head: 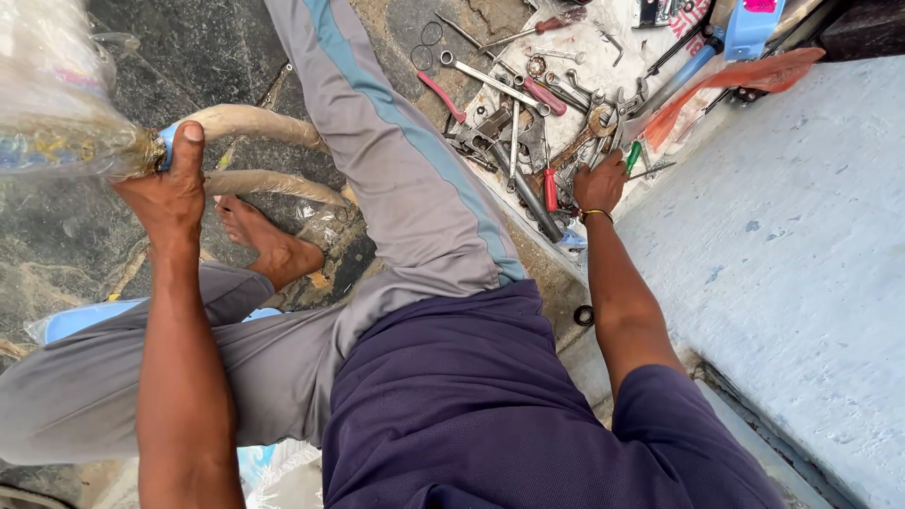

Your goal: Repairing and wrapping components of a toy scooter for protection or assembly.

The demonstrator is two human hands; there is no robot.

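Left hand (170,193) in closed grip on plastic-wrapped tube (165,146); right hand (600,185) reaching among scattered wrenches (490,80), its grip unclear

The clear, crinkly plastic wrap (57,94) looks shiny and full of folds. The bent tan tube (250,121) looks dull and dusty, with a smooth blue plastic end (166,143). The pile of grey metal spanners and tools (528,123) looks hard, worn and a bit greasy; some have smooth red plastic handles (551,189). The grey cloth trousers (396,170) and dark purple cloth shirt (471,405) look soft and matt. The dark stone floor (57,245) looks rough and cracked. The pale grey concrete slab (801,245) looks chalky.
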